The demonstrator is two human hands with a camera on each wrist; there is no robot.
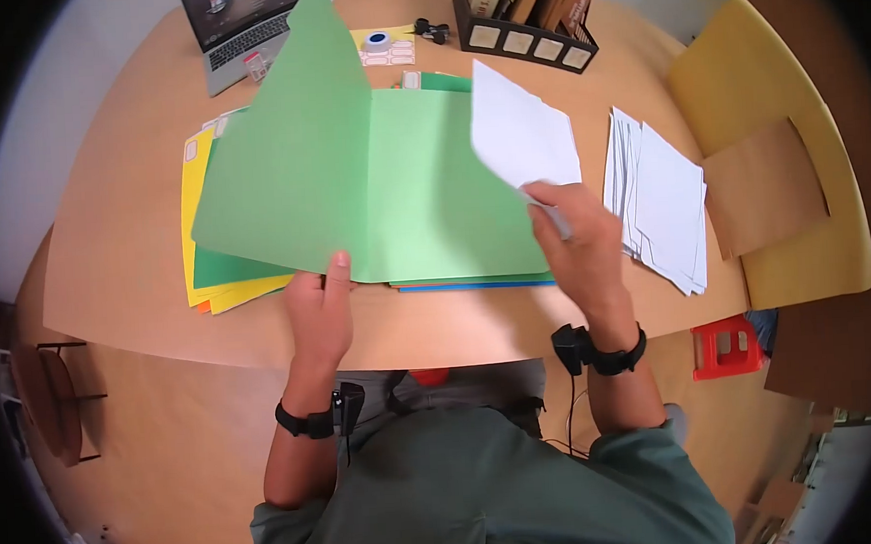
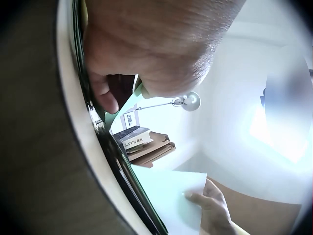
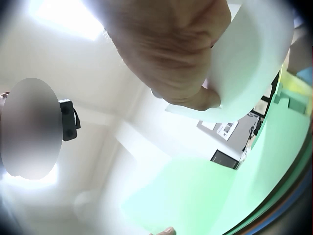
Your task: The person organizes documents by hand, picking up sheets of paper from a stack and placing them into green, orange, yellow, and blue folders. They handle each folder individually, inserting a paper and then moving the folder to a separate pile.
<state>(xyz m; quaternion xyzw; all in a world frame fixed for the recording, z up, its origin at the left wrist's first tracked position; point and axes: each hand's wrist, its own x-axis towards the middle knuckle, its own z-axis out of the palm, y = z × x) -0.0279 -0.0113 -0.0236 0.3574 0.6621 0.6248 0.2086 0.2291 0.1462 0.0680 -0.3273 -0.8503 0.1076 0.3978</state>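
A light green file folder [image 1: 421,184] lies opened on a pile of coloured folders, its left cover [image 1: 283,172] raised at a slant. My left hand [image 1: 321,312] pinches the bottom edge of that cover near the fold, thumb on top. Over the folder's right half, my right hand [image 1: 582,245] grips a white sheet of paper [image 1: 525,134] by its lower edge; the sheet stands tilted and slightly bent. In the right wrist view the paper [image 3: 244,63] curves out from under the thumb. Beneath the raised cover, yellow folders [image 1: 193,201] and darker green ones with label tabs stick out.
A stack of white papers [image 1: 668,196] lies at the right, by a yellow chair [image 1: 825,192]. At the back stand a laptop [image 1: 251,35], a roll of tape [image 1: 376,42], a black clip [image 1: 432,30] and a dark book box [image 1: 532,45]. Below the table edge is a red stool [image 1: 723,348].
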